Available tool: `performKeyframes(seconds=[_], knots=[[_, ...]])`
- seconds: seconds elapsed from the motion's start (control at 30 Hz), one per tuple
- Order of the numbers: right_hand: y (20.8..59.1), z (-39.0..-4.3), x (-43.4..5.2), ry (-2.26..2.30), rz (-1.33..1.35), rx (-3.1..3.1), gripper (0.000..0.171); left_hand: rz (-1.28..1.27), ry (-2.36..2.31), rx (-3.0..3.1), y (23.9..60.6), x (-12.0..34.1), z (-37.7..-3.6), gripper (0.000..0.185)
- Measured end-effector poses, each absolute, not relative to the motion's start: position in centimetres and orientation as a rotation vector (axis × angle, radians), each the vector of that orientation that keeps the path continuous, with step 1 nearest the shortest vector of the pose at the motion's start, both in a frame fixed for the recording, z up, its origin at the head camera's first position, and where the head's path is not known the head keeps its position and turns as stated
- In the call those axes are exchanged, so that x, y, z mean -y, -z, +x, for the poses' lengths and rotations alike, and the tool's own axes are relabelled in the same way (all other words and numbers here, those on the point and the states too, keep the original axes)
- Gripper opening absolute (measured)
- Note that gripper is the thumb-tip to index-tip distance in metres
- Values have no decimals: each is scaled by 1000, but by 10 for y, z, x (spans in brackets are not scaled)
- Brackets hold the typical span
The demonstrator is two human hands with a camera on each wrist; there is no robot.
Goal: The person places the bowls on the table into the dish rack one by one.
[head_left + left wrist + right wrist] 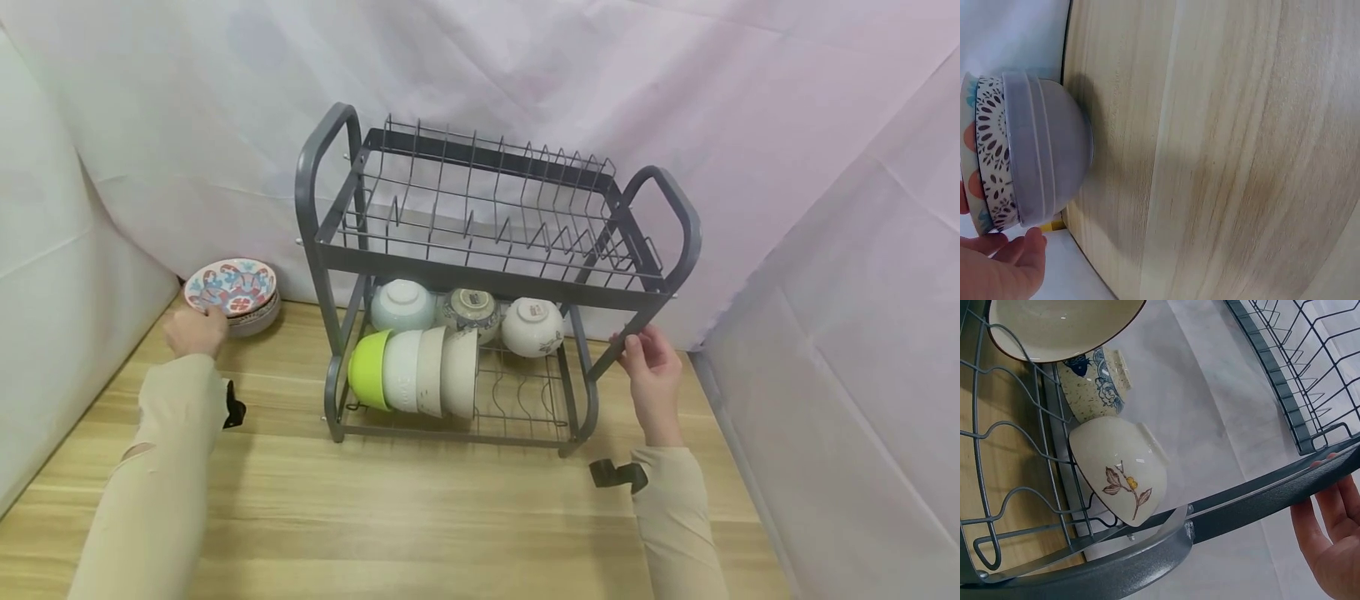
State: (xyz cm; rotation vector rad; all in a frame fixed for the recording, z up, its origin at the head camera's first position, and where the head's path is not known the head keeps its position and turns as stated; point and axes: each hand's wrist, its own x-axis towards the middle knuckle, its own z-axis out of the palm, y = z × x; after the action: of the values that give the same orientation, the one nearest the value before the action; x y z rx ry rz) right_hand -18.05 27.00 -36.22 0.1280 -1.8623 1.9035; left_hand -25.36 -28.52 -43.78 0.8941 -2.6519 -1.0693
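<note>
My left hand (197, 332) is at the near rim of a small stack of bowls, pinching the top bowl (231, 285), which has a red-and-blue pattern. Under it sit a bowl with brown leaf marks (995, 147) and a grey bowl (1063, 144); the left wrist view shows them nested, fingertips beside the rims. On the other side, my right hand (651, 375) grips the right post of a dark grey two-tier dish rack (450, 273), fingers behind the post and thumb in front.
On the rack's lower tier, a green bowl (367, 371) and several pale bowls (401, 371) stand on edge. Behind them, a light blue bowl (402, 310), a dark-patterned bowl (471, 315) and a white flowered bowl (531, 329) lie upside down. White cloth (825, 250) surrounds the wooden table (450, 517).
</note>
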Motion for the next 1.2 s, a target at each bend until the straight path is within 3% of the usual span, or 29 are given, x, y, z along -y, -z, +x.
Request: performKeyframes(seconds=[0.83,1.2], knots=[[361,-179,-270,-1900,158,1865,19,738,1042,2344,431,278,-261,43],[361,-179,-269,-1905,153,1868,19,742,925,2479,421,280,-263,43]])
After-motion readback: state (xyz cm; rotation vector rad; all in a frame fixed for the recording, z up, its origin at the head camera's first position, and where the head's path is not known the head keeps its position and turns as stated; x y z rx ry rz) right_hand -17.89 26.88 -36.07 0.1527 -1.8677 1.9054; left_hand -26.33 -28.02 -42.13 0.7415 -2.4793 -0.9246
